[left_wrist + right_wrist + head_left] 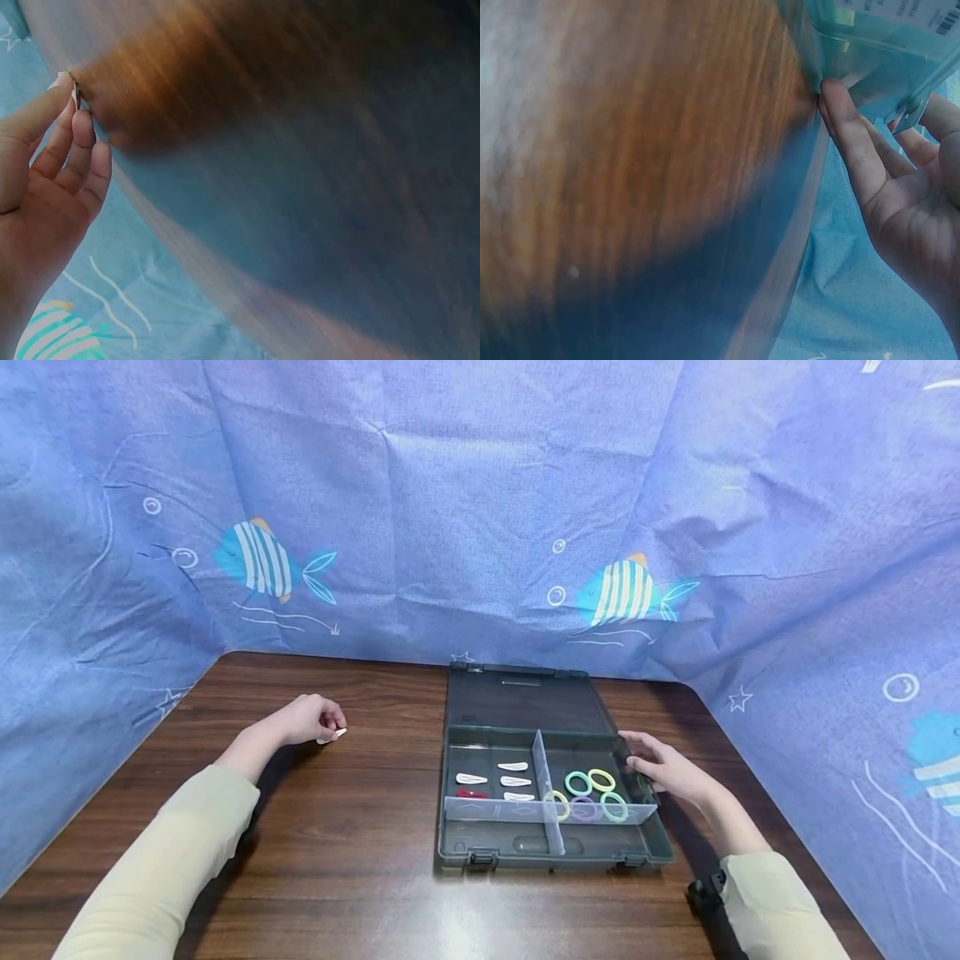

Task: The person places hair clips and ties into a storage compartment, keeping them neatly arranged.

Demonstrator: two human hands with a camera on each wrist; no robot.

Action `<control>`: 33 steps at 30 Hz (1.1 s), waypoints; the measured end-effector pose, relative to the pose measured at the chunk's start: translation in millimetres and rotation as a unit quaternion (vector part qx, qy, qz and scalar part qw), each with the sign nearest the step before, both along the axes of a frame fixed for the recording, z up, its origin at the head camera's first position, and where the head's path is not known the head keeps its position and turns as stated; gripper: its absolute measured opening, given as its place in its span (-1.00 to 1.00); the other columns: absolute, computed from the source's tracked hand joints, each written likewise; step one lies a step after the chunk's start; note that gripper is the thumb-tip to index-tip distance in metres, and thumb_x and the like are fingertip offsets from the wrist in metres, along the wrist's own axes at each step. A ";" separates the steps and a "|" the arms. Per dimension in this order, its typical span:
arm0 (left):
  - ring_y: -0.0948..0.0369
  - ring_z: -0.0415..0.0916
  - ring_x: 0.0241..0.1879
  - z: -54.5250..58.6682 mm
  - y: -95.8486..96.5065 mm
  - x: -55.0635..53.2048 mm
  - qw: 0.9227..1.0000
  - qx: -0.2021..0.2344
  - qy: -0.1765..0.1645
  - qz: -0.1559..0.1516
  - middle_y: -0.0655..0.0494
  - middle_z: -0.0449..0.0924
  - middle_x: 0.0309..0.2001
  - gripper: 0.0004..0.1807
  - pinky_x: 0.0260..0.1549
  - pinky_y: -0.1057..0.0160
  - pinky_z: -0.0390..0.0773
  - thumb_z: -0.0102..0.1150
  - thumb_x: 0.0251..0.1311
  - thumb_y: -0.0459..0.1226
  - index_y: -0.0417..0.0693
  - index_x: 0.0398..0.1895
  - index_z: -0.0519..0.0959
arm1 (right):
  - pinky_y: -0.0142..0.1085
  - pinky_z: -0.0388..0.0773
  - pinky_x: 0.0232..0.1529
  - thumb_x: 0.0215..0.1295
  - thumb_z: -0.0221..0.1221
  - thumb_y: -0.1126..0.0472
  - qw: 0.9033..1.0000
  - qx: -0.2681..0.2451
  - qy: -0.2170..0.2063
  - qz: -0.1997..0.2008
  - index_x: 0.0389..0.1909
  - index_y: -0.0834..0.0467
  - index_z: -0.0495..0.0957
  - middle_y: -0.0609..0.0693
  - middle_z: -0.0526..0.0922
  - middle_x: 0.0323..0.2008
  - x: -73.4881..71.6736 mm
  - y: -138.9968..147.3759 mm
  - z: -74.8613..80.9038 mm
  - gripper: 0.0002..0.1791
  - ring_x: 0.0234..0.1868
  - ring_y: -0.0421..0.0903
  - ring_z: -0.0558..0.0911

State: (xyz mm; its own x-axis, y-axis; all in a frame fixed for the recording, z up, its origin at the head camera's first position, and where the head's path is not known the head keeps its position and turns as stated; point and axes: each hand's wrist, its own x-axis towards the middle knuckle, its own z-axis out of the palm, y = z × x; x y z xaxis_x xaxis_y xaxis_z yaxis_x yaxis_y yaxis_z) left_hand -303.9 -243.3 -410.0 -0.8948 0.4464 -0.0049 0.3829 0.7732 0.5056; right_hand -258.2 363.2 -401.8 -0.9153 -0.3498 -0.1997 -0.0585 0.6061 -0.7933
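My left hand [306, 720] is over the left part of the table, pinching a small white hair clip [341, 732] between thumb and fingertips. Only a thin edge of that clip [76, 95] shows in the left wrist view. My right hand [670, 768] grips the right side of an open, smoky-grey plastic case [501, 862], its thumb over the rim. In the right wrist view, fingers [847, 124] lie along the case's outside. Several white hair clips [471, 779] and a red clip [472, 793] lie in the back left compartment. Several hair ties [602, 780] lie on the right.
The case's lid [525, 702] leans back behind it. Clear dividers [495, 811] split the inside into compartments. Both stand on a dark wooden table [360, 860]. A blue cloth with fish [480, 510] hangs behind and at the sides.
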 end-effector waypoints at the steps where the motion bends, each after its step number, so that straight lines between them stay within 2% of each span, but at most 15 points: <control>1: 0.29 0.40 -0.53 -0.3 -0.1 0.0 1.000 0.001 -0.004 -0.001 0.17 0.53 -0.57 -0.91 -0.46 0.32 0.37 0.27 -0.03 -0.46 -0.16 -0.42 0.61 | 0.05 0.54 -0.14 0.45 -0.06 0.15 1.000 -0.001 0.000 0.001 0.44 0.15 -0.02 0.43 0.33 0.19 0.0 0.2 -0.2 -0.39 0.13 0.23 0.45; 5: 0.30 0.38 -0.57 -1.8 -1.2 -0.4 1.000 0.006 -0.011 -0.006 0.18 0.51 -0.60 -0.93 -0.49 0.32 0.36 0.24 -0.01 -0.46 -0.15 -0.44 0.60 | 0.01 0.55 -0.16 0.46 -0.07 0.17 1.000 -0.009 0.000 0.002 0.44 0.15 -0.02 0.42 0.34 0.18 0.2 0.2 -0.4 -0.39 0.12 0.22 0.45; 16: 0.33 0.38 -0.59 -7.0 -1.0 -1.9 1.000 0.007 0.008 -0.022 0.22 0.48 -0.63 -0.89 -0.47 0.35 0.37 0.21 0.00 -0.47 -0.07 -0.49 0.61 | -0.01 0.55 -0.16 0.45 -0.05 0.15 1.000 -0.011 -0.002 0.002 0.44 0.14 -0.02 0.41 0.33 0.20 0.3 1.6 -2.0 -0.38 0.11 0.20 0.45; 24: 0.35 0.37 -0.60 -5.0 3.4 1.9 1.000 0.004 0.003 -0.020 0.24 0.47 -0.62 -0.90 -0.46 0.35 0.38 0.20 0.03 -0.45 -0.07 -0.48 0.60 | -0.02 0.55 -0.17 0.45 -0.05 0.12 1.000 -0.007 -0.002 0.002 0.45 0.12 -0.03 0.40 0.35 0.18 0.3 1.4 -1.0 -0.37 0.12 0.21 0.45; 33: 0.33 0.38 -0.59 1.4 11.6 7.4 1.000 0.010 0.015 -0.024 0.25 0.45 -0.62 -0.89 -0.46 0.34 0.39 0.18 0.02 -0.48 -0.10 -0.48 0.60 | -0.03 0.55 -0.17 0.45 -0.05 0.12 1.000 -0.005 0.000 0.001 0.45 0.12 -0.03 0.37 0.39 0.14 0.0 1.4 -1.1 -0.37 0.08 0.15 0.46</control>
State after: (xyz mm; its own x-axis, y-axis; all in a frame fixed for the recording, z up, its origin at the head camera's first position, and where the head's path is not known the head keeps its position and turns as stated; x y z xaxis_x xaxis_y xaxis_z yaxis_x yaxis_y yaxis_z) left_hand -296.5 -231.8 -408.6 -0.8722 0.4882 0.0305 0.4339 0.7433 0.5091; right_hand -258.2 364.7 -402.9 -0.9145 -0.3541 -0.1957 -0.0606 0.5980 -0.7992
